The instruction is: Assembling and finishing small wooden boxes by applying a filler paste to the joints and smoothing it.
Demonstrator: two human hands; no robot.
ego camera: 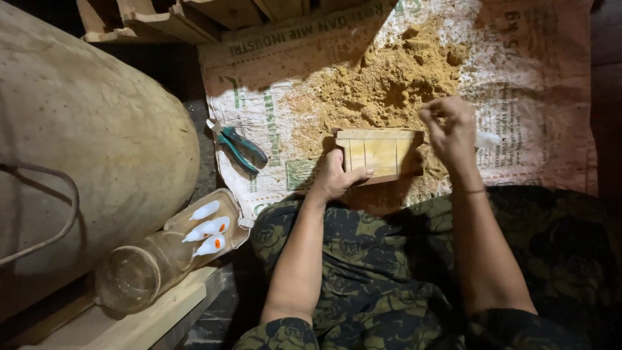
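Over the sawdust, our left hand (pixel 335 176) grips the stiff, light wooden block (pixel 380 154) by its end; right hand (pixel 449 124) fingers pinched closed above it.

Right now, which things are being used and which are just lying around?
In use:
- wooden box, gripped by the left hand
- right hand, pinched above the box; what it holds is unclear
- sawdust pile

Lying about:
- pliers
- small white bottles in a tray
- glass jar
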